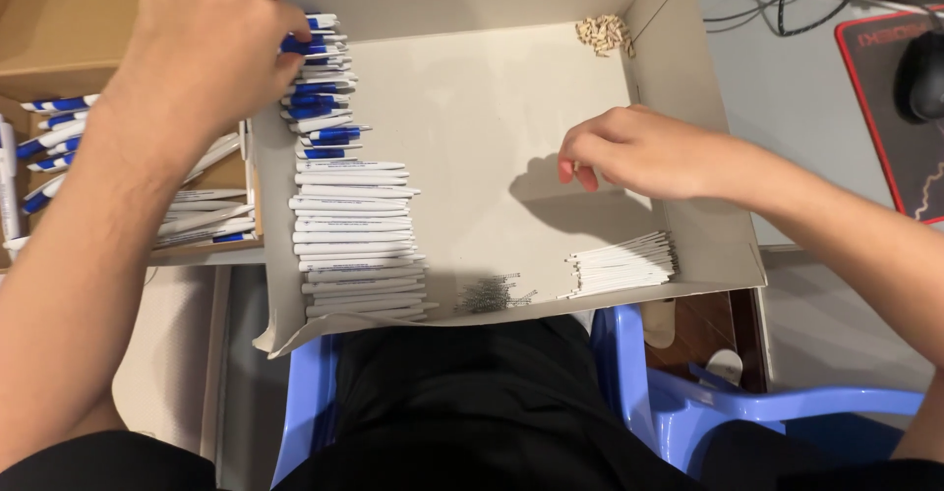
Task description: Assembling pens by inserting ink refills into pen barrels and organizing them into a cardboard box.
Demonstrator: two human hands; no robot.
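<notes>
At the far left corner of the shallow cardboard tray (688,108), the left hand (211,44) had its fingers curled down on the topmost pen (313,47) of a long row of pens (349,216) that ran toward the near edge. Those far pens showed blue grips; the nearer ones looked plain white. Such pens would likely be light, stiff and smooth, prone to roll or slide, so the barrel's middle seemed the surest place to pinch. Whether the fingers actually gripped the pen could not be told, since the hand covered it.

Further right, the right hand (639,152) hovered over the tray floor with its fingers bent narrow; something tiny may have sat between the fingertips, too small to make out. Near it lay a bundle of thin white tubes (624,263), a small heap of springs (492,294) and, in the far right corner, a pile of small tan tips (603,34).

Left of the tray, a cardboard box (59,19) held more finished pens (59,147), partly hidden by the forearm. A mouse (924,73) on a mat was cut off at right.
</notes>
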